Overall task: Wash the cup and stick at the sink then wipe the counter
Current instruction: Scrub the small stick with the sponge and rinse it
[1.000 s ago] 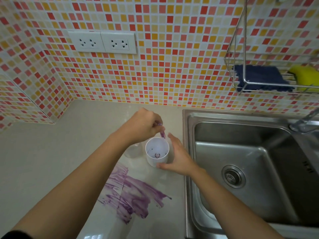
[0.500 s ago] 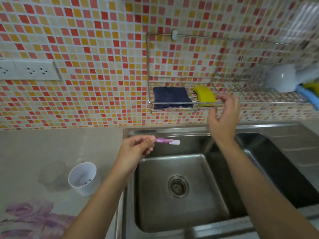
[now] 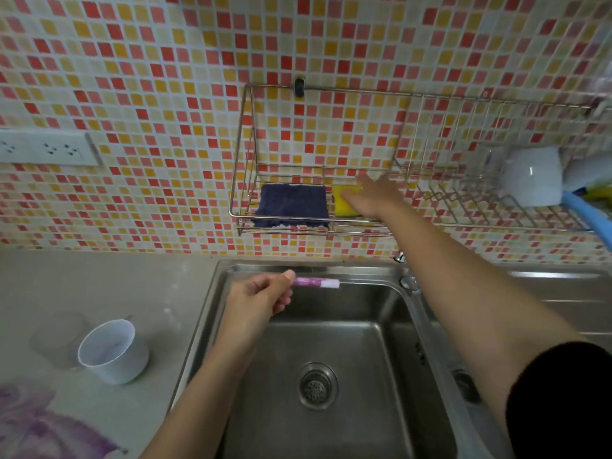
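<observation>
fingers of left hand pinch purple-stained white stick over steel sink, mid-frame, ready for rinsing; white plastic cup waits on bench, lower left. right hand reaches yellow sponge in wire rack, grip unclear.

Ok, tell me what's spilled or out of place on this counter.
A purple smear is spread across the counter at the lower left, near the white cup. The stick pinched in the left hand over the sink is stained the same purple. Nothing else stands out.
</observation>
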`<control>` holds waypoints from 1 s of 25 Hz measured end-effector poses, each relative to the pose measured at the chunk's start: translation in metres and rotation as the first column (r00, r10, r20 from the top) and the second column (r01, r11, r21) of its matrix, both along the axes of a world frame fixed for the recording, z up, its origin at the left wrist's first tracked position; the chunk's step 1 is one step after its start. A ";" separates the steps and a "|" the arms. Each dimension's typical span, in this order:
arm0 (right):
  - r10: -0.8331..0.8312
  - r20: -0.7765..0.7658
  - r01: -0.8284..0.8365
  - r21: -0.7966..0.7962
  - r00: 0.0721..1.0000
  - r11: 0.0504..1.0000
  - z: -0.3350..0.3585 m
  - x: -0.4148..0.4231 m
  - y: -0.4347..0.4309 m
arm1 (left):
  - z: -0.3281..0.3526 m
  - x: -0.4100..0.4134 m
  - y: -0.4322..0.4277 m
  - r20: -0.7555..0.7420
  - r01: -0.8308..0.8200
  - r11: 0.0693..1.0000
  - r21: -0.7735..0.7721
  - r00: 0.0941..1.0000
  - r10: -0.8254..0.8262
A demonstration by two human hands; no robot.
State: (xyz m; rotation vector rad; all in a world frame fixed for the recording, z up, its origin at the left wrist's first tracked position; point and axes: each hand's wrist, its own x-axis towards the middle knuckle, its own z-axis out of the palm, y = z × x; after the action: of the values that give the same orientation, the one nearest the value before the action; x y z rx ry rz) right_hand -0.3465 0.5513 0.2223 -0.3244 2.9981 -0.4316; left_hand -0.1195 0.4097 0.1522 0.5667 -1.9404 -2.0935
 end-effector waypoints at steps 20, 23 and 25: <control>0.187 -0.657 -0.528 -0.369 0.731 0.765 -0.096 0.164 0.048 | -0.006 -0.013 0.021 0.095 -0.001 0.903 0.430 0.995 -0.044; 0.170 -0.614 -0.454 -0.341 0.771 0.823 -0.118 0.163 0.039 | -0.002 -0.013 0.031 0.110 0.068 0.893 0.446 0.985 -0.130; 0.083 -0.546 -0.353 -0.412 0.834 0.840 -0.122 0.165 0.037 | 0.001 -0.013 0.032 0.138 0.099 0.864 0.493 0.972 -0.190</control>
State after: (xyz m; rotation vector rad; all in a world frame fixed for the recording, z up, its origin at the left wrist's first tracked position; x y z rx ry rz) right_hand -0.1819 0.5882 0.1006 -0.9738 3.2125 -1.2895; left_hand -0.1328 0.4413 0.1529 0.7480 -1.5698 -2.7388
